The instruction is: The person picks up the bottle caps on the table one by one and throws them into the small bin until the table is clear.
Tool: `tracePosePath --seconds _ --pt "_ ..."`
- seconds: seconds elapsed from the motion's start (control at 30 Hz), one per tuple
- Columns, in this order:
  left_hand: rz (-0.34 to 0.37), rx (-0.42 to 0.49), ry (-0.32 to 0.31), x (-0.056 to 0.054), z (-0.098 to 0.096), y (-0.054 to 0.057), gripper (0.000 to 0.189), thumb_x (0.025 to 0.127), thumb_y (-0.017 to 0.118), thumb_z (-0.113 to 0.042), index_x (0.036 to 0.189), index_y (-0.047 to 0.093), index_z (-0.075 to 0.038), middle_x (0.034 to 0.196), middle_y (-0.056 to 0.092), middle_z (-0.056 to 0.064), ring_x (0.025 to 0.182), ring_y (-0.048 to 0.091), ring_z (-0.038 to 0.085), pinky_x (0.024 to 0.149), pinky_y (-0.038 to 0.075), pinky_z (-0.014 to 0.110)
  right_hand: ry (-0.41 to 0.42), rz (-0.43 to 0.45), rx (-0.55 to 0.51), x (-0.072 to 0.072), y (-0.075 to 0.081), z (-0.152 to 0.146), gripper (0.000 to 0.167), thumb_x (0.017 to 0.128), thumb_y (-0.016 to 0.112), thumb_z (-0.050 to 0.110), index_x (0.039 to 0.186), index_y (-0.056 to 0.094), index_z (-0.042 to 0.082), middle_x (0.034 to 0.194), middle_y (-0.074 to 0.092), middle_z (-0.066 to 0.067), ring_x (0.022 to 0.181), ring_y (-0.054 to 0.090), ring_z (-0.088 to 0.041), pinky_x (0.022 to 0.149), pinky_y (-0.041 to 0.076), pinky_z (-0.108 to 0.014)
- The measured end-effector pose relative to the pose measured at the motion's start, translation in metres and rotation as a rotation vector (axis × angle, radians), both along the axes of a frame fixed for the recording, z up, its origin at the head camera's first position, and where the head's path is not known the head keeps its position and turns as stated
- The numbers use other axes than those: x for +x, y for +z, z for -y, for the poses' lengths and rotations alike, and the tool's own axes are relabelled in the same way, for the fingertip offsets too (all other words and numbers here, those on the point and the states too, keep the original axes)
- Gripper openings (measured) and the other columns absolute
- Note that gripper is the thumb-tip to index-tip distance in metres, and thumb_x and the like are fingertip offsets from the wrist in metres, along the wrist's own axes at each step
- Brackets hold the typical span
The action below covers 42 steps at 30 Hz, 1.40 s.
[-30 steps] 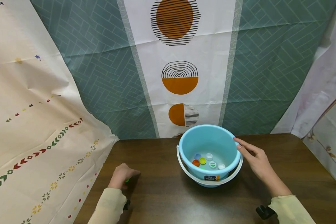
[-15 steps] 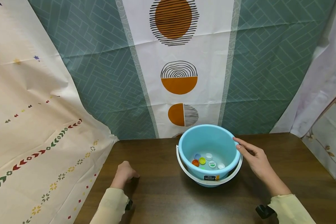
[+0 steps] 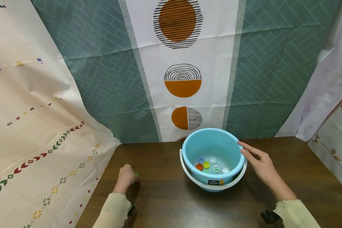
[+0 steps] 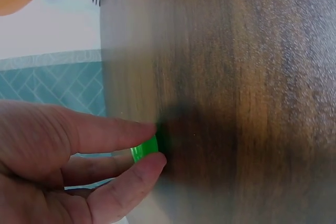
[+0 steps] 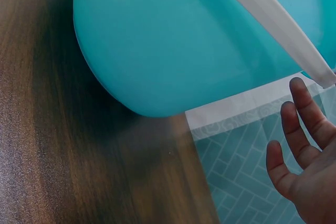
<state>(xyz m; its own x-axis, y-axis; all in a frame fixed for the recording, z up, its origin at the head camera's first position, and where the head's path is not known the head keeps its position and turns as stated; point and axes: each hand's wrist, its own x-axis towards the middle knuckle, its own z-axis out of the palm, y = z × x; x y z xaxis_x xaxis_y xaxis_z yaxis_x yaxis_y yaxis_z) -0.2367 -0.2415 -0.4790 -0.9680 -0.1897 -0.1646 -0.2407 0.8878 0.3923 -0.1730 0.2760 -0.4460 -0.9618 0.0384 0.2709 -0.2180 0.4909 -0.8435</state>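
Low over the left part of the table, my left hand (image 3: 126, 178) pinches a green bottle cap (image 4: 145, 148) between thumb and fingers. In the head view only a sliver of the cap shows past the hand. A light blue bucket (image 3: 213, 136) stands upright with several coloured and white bottle caps (image 3: 216, 168) on its bottom. At its right rim, my right hand (image 3: 260, 164) rests thumb and forefinger against the edge. Its other fingers (image 5: 300, 135) extend loosely outside the bucket in the right wrist view, where the thumb and forefinger are hidden.
The bucket's white handle (image 3: 196, 181) hangs down across its front. Brown wood makes up the table (image 3: 165, 202), which ends at a patterned cloth (image 3: 182, 63) behind. A cream cloth (image 3: 45, 142) borders the left side.
The green cap, partly seen under my left hand and then hidden, now shows beyond its fingertips. That hand has shifted only slightly. My right hand and the bucket stay in place.
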Motion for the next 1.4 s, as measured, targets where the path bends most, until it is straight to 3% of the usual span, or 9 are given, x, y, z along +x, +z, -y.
tracePosePath --seconds 0.2,0.4,0.6,0.7,0.83,0.93,1.4 --pt "-0.042 -0.009 0.003 0.001 0.002 -0.001 0.018 0.067 0.066 -0.006 0.076 0.054 0.003 0.067 0.050 0.012 0.059 0.044 0.025 0.049 0.037 0.033 -0.002 -0.007 0.003 0.000 0.000 0.001 0.038 0.096 0.049 0.036 0.134 0.051 0.030 0.136 0.054 0.003 0.112 0.045 0.016 0.083 0.039 -0.005" --pt "-0.041 0.015 0.007 0.002 0.002 0.002 0.022 0.069 0.067 -0.009 0.078 0.052 0.004 0.071 0.050 0.014 0.061 0.045 0.025 0.050 0.038 0.034 -0.011 -0.003 0.001 -0.001 -0.001 0.000 0.038 0.096 0.048 0.038 0.133 0.052 0.031 0.135 0.054 0.005 0.111 0.047 0.016 0.083 0.039 -0.004" --pt "-0.103 0.034 0.030 0.000 -0.002 0.006 0.027 0.068 0.061 -0.010 0.057 0.037 -0.010 0.055 0.030 0.001 0.052 0.031 0.019 0.046 0.028 0.030 -0.008 -0.006 0.001 -0.001 -0.002 0.001 0.038 0.096 0.048 0.037 0.133 0.052 0.031 0.135 0.054 0.005 0.112 0.047 0.015 0.083 0.039 -0.005" --pt "-0.146 0.062 0.016 -0.002 -0.005 0.008 0.029 0.068 0.062 -0.012 0.052 0.039 -0.013 0.050 0.030 -0.003 0.049 0.029 0.015 0.044 0.027 0.027 -0.010 -0.006 -0.003 -0.001 -0.002 0.001 0.038 0.096 0.049 0.037 0.133 0.052 0.031 0.136 0.054 0.005 0.112 0.047 0.015 0.083 0.039 -0.004" --pt "-0.189 0.094 0.004 -0.007 -0.011 0.011 0.011 0.070 0.067 -0.016 0.066 0.060 -0.009 0.062 0.053 0.002 0.058 0.045 0.018 0.048 0.036 0.027 -0.013 -0.001 -0.005 -0.001 -0.001 0.000 0.038 0.096 0.049 0.038 0.134 0.051 0.032 0.136 0.053 0.005 0.112 0.046 0.015 0.083 0.039 -0.004" --pt "-0.205 0.122 0.003 -0.009 -0.016 0.016 0.016 0.071 0.068 -0.018 0.081 0.066 -0.005 0.075 0.062 0.007 0.064 0.051 0.020 0.051 0.040 0.028 -0.014 0.004 -0.002 -0.001 0.000 0.000 0.039 0.096 0.049 0.038 0.134 0.051 0.032 0.136 0.053 0.004 0.112 0.045 0.016 0.083 0.039 -0.004" --pt "-0.379 0.275 -0.049 -0.016 -0.036 0.028 0.027 0.074 0.076 -0.025 0.095 0.071 -0.010 0.080 0.068 0.003 0.070 0.061 0.015 0.059 0.049 0.026 -0.010 -0.006 -0.007 -0.002 0.001 0.000 0.038 0.096 0.049 0.037 0.133 0.052 0.031 0.134 0.055 0.006 0.112 0.047 0.015 0.083 0.038 -0.004"
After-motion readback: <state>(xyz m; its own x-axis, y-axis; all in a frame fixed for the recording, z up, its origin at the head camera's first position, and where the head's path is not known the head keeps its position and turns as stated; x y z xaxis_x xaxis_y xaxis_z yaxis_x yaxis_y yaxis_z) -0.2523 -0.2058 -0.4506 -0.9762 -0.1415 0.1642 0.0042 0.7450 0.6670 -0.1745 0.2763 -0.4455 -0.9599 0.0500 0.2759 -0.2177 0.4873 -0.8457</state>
